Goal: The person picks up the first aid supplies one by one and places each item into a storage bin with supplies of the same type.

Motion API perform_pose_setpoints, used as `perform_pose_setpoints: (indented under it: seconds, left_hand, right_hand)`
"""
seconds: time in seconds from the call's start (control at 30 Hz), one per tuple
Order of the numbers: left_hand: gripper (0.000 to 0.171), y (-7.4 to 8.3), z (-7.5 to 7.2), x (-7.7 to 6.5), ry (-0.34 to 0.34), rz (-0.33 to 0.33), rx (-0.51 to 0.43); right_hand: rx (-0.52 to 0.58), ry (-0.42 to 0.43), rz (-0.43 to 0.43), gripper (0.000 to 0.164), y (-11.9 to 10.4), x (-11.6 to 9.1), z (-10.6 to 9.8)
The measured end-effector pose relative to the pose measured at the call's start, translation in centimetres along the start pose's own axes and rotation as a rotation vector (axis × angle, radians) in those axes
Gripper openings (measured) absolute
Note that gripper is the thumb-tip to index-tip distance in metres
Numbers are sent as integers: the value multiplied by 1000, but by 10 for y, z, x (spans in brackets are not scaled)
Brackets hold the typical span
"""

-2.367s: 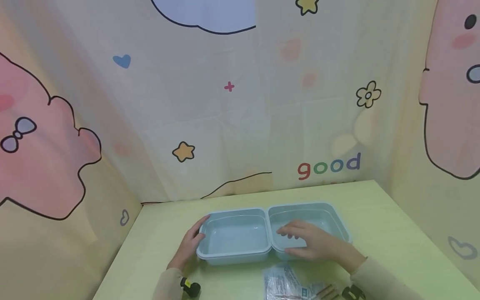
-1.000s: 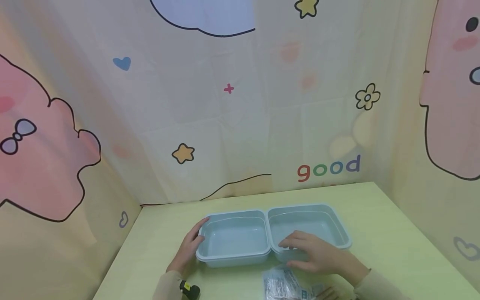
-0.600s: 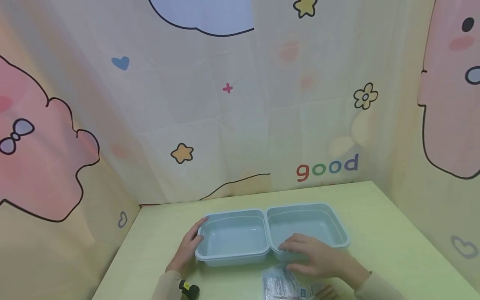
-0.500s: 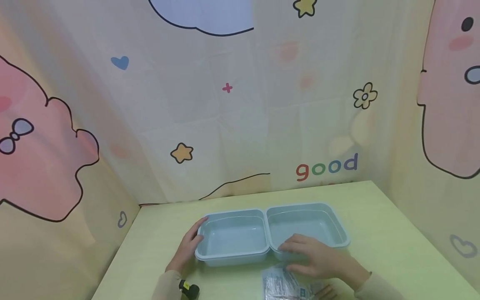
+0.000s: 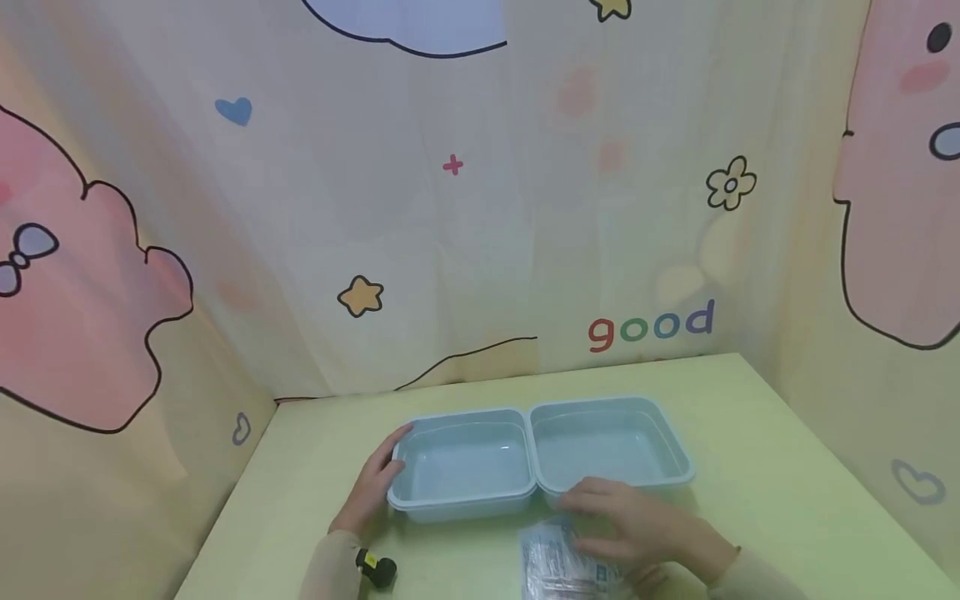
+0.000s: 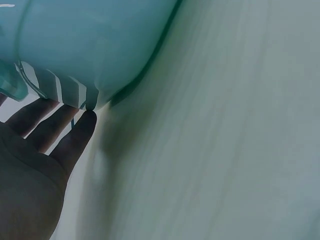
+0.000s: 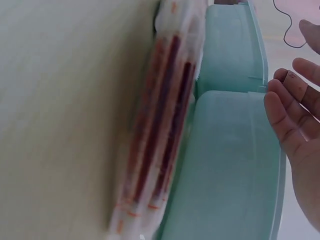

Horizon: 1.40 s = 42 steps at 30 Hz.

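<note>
Two pale blue plastic boxes stand side by side on the table, a left box (image 5: 465,510) and a right box (image 5: 615,450). My left hand (image 5: 373,482) lies along the left box's outer side, fingers extended against its wall; the left wrist view shows fingertips (image 6: 90,117) at the wall. My right hand (image 5: 633,525) hovers before the right box's front edge, fingers loosely bent and holding nothing. Just below it lies a clear plastic packet (image 5: 555,562). In the right wrist view, long clear wrappers with reddish-brown strips (image 7: 160,125) lie beside the boxes, blurred.
A pale yellow-green table (image 5: 757,467) bears everything. Behind it hangs a printed cloth (image 5: 480,250), which also lines both sides. A small black device (image 5: 377,571) sits by my left sleeve. Brown pieces (image 5: 651,577) show partly under my right wrist.
My right hand has come down and toward me, from over the right box to in front of its rim, above the packet. My left hand stays at the left box. The view shifts slightly.
</note>
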<state>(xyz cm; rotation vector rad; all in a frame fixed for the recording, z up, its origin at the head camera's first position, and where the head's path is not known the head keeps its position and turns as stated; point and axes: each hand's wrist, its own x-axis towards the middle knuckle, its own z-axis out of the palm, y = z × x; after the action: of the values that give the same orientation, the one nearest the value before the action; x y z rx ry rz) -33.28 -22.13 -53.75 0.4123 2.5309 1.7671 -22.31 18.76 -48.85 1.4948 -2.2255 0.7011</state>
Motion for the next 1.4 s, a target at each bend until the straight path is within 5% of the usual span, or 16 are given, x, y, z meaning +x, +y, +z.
perform_pose_setpoints:
  seconds: [0.3,0.53,0.8,1.0,1.4]
  left_hand:
    - [59,5,-8,17,23,37,47]
    - [60,-1,-7,14,21,14,18]
    - [58,-5,-2,8,19,4,-5]
    - [58,-8,-1,5,15,-2,-9]
    - [58,-5,0,3,35,-22,15]
  right_hand:
    - [16,-95,-18,46,6,6,4]
    - [49,-290,136,45,-1,0,13]
    - [138,-422,275,38,-3,-3,20]
    - [242,-485,448,49,-8,-7,24]
    - [198,-441,302,41,-9,-6,25]
